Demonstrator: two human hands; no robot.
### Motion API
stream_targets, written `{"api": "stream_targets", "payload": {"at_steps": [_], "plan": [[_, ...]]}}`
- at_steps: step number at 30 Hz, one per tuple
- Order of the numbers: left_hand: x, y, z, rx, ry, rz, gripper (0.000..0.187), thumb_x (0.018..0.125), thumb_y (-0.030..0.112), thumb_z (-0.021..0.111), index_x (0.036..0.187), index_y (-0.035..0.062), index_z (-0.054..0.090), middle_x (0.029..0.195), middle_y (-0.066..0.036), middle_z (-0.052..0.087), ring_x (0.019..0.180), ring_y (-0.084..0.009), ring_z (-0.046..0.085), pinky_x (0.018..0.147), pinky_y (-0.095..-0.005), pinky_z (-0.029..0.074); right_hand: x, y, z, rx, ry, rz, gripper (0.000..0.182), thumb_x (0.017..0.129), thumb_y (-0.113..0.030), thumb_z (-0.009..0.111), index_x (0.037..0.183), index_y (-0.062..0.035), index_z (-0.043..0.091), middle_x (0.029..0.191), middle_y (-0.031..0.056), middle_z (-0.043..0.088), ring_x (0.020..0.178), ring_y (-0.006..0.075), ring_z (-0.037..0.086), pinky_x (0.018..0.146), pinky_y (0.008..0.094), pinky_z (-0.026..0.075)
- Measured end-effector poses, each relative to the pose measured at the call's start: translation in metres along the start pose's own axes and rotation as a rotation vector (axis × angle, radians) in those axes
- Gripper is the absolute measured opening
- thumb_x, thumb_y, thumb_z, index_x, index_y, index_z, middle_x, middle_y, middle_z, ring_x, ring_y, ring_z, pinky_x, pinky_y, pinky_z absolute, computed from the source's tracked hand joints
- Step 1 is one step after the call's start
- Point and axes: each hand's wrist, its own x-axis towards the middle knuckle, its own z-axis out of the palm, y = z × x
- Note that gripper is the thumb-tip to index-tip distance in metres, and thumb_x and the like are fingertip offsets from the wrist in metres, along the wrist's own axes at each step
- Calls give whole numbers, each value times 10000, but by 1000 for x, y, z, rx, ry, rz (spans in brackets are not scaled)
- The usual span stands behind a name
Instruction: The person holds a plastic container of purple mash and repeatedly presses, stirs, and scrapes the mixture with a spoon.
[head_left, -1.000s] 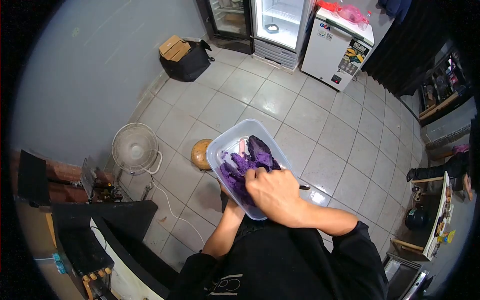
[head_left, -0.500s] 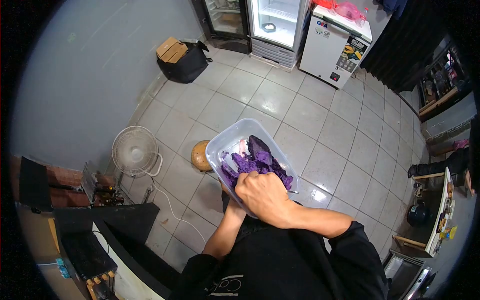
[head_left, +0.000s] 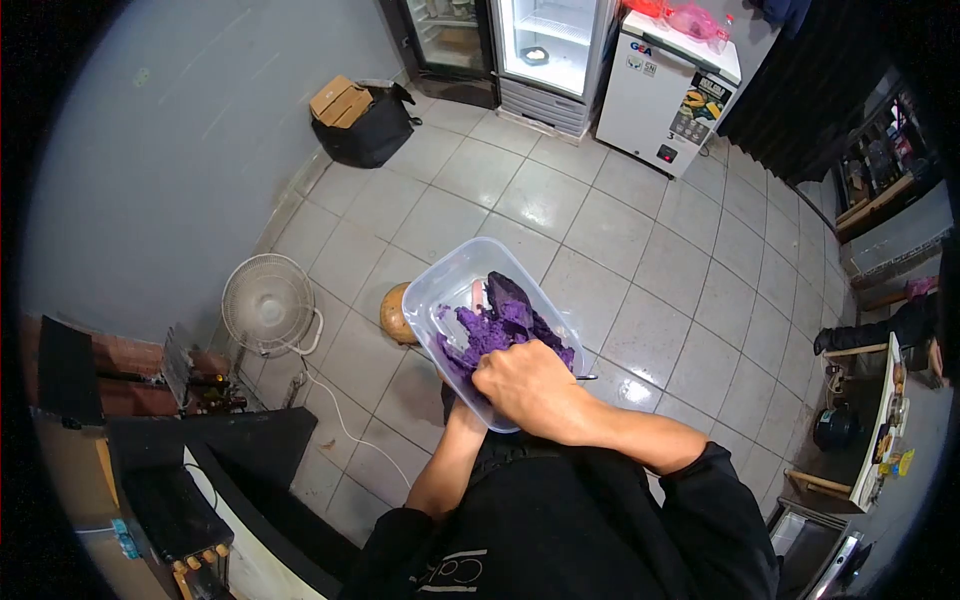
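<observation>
A clear plastic container holds purple mashed food with a darker purple chunk at its far side. My right hand is closed over the near edge of the container, pressing into the mash. It grips a thin metal utensil whose end sticks out to the right. My left hand supports the container from underneath and is mostly hidden by it; only the wrist and forearm show.
On the tiled floor below stand a white fan with its cord, a brown round object and a black bag with a cardboard box. Glass-door fridges and a white freezer line the far wall. A dark counter lies at lower left.
My right hand has slid a little left and toward me across the mash, and the utensil end has shifted with it. The container has stayed in nearly the same place.
</observation>
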Motion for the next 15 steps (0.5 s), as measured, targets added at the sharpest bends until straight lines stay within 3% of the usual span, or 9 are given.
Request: {"api": "stream_targets", "payload": {"at_steps": [8, 15], "plan": [[9, 10, 16, -267, 54, -21, 412, 932, 232, 518, 1293, 47, 447, 1223, -92, 524, 1081, -201, 514, 925, -382, 420, -5, 6, -46, 60, -12, 245, 140, 699, -63, 611, 815, 10, 583, 632, 181, 614, 600, 367, 633, 520, 448, 487], [14, 21, 21, -510, 75, -67, 468, 960, 273, 469, 1366, 54, 387, 1293, -98, 493, 1146, -209, 494, 978, -399, 402, -15, -3, -44, 92, -119, 215, 83, 717, -62, 607, 741, 16, 621, 650, 189, 625, 633, 365, 654, 572, 437, 526]]}}
